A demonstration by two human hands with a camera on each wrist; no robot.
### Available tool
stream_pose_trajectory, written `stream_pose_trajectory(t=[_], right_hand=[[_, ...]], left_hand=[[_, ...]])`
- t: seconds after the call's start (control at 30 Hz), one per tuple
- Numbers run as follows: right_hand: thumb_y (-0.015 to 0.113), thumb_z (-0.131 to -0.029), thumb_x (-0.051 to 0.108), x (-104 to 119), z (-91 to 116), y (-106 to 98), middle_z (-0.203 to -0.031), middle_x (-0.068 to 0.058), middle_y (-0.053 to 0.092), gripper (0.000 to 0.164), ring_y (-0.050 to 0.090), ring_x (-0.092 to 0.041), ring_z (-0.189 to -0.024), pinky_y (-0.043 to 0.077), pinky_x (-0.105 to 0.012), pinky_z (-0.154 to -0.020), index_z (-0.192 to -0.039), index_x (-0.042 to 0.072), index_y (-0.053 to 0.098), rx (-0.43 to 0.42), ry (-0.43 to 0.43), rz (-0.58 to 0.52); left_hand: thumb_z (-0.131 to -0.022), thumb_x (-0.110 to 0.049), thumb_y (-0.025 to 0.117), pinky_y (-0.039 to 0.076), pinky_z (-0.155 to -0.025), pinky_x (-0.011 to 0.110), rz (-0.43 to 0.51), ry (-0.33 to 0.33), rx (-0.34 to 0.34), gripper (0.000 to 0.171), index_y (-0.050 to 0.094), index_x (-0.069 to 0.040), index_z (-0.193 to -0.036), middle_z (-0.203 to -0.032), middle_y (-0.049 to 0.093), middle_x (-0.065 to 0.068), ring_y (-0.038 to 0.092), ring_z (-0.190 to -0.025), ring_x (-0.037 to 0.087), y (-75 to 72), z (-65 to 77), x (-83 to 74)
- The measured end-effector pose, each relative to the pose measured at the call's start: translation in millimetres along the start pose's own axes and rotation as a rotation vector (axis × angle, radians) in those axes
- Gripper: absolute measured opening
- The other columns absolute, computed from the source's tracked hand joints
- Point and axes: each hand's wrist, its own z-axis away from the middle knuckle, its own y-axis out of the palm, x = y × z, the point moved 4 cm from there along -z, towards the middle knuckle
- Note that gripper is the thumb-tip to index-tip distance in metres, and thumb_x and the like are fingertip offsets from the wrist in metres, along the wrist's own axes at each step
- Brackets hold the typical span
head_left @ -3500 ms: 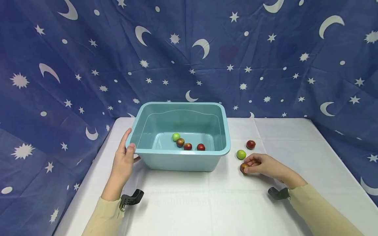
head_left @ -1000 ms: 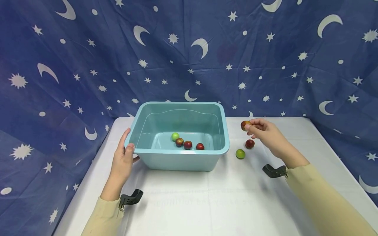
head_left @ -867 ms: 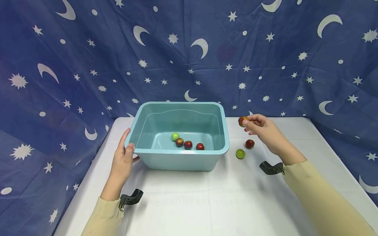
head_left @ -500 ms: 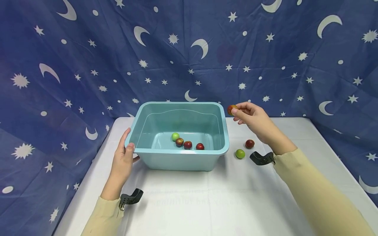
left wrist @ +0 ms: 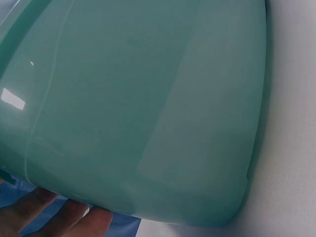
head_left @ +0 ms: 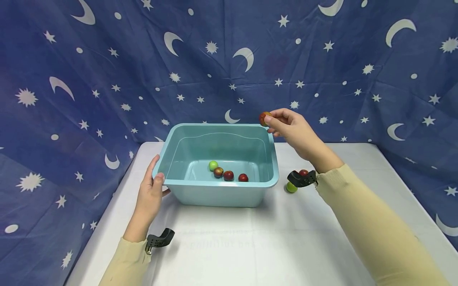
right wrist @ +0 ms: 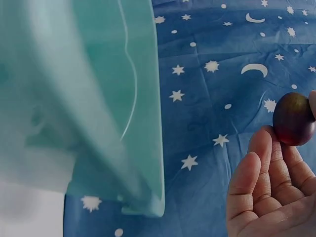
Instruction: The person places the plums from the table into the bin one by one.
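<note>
My right hand [head_left: 295,129] pinches a red-and-green plum [head_left: 264,118] between thumb and fingers, up at the back right corner of a light teal plastic tub [head_left: 218,195]. In the right wrist view the plum [right wrist: 292,119] looks dark red, and the tub's wall [right wrist: 140,89] stands to its left. My left hand [head_left: 150,194] grips the tub's left side, thumb over the rim, other fingers outside along the wall. On the tub's floor lie a green plum [head_left: 213,165], a brownish-red plum [head_left: 218,172] and two red plums, one of them [head_left: 243,177] at the right.
Right of the tub, a green plum [head_left: 292,187] and a red plum [head_left: 303,172] rest on the white tablecloth [head_left: 222,254], partly hidden by the right wrist's black camera mount [head_left: 302,179]. A blue curtain [head_left: 200,59] with moons and stars hangs behind and at the sides.
The right hand picked a plum off the table, lifted it, and has carried it up and left to the tub's back right corner. The left hand has stayed on the tub.
</note>
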Motion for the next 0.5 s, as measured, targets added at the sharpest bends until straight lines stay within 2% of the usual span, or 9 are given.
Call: stream_pose_trajectory(t=[0.17,0.37,0.5], right_hand=[[0.066,-0.090,0.046,8.4,-11.4,9.9,-0.120,-0.011,0.060,0.053,0.059,-0.025,-0.099,0.052,-0.037,-0.085,-0.125,0.008,0.054,0.003,-0.011,-0.034],[0.065,-0.089,0.049,16.1,-25.4,26.3,-0.119,-0.008,0.060,0.054,0.059,-0.028,-0.102,0.052,-0.034,-0.084,-0.125,0.010,0.056,0.014,-0.007,-0.034],[0.065,-0.090,0.047,16.4,-33.2,37.2,-0.116,-0.006,0.062,0.050,0.060,-0.026,-0.099,0.053,-0.034,-0.084,-0.123,0.010,0.057,0.022,0.007,-0.022]], left_hand=[[-0.102,-0.031,0.038,0.048,-0.083,0.063,-0.008,0.001,-0.001,0.053,0.025,-0.035,-0.153,-0.149,0.031,0.021,0.045,-0.122,0.043,-0.7,-0.1,-1.4],[-0.102,-0.030,0.039,0.048,-0.084,0.063,-0.003,0.008,0.002,0.054,0.025,-0.032,-0.154,-0.149,0.030,0.021,0.044,-0.122,0.044,-1.1,-0.4,-1.1],[-0.102,-0.030,0.039,0.048,-0.084,0.062,-0.009,0.005,0.004,0.054,0.024,-0.032,-0.154,-0.150,0.029,0.021,0.043,-0.123,0.045,-0.7,0.1,0.7]])
